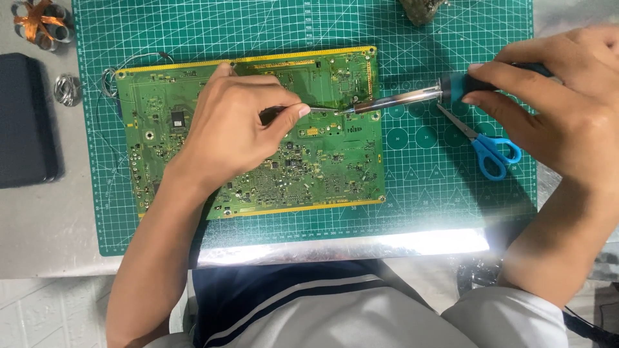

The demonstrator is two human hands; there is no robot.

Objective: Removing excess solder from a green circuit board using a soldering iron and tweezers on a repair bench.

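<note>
A large green circuit board (322, 161) lies flat on a green cutting mat (438, 187). My left hand (235, 125) rests on the board and pinches a thin solder wire (322, 109) that points right. My right hand (554, 106) grips the teal and black handle of a soldering iron (403, 100). The iron's metal tip meets the end of the wire over the board's upper right part.
Blue-handled scissors (487, 145) lie on the mat just below the iron. A black case (22, 119) sits at the left, with a wire coil (66, 89) and a copper-taped coil (40, 22) near it. A brass-wool tip cleaner (422, 9) stands at the top edge.
</note>
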